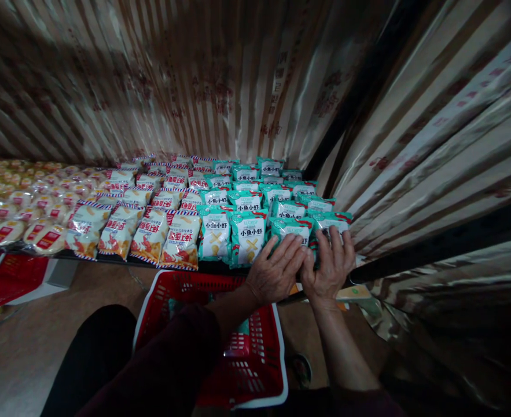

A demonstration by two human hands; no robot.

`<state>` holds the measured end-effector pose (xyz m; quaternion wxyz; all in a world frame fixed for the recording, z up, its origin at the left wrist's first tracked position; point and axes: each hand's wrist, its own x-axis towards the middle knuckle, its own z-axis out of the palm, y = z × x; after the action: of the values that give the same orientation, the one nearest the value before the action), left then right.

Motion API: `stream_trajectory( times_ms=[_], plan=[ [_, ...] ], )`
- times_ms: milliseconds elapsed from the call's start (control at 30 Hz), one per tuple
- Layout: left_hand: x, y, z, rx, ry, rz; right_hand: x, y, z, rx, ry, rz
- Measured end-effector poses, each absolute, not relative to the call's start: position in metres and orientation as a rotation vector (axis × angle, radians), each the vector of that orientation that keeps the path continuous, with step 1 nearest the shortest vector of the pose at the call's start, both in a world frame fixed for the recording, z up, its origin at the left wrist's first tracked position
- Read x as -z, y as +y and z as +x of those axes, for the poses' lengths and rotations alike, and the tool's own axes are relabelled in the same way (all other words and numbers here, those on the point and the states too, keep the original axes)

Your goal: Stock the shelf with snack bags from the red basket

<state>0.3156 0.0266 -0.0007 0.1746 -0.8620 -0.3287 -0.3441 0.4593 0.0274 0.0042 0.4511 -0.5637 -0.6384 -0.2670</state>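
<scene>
Rows of teal snack bags stand on the right part of a shelf. My left hand rests against a front teal bag, fingers stretched out over its lower front. Close beside it, my right hand lies with spread fingers on the rightmost front bag. The two hands nearly touch at the thumb side. Left of the teal bags are rows of cream and orange snack bags with striped edges. Below my forearms sits a red basket with a white rim, with some teal packets in it.
Clear-wrapped round pastries cover the shelf's left part. Pleated curtains hang behind and to the right, with a dark bar along the right side. Another red basket is at the lower left on the brown floor.
</scene>
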Motion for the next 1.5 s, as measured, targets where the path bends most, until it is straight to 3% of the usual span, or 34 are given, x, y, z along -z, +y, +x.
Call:
stream_trajectory(
  times_ms=[1500],
  plan=[
    [0.013,0.019,0.308,0.986,-1.037,-2.363,0.002,0.030,0.446,0.642,-1.589,-1.461]
  ],
)
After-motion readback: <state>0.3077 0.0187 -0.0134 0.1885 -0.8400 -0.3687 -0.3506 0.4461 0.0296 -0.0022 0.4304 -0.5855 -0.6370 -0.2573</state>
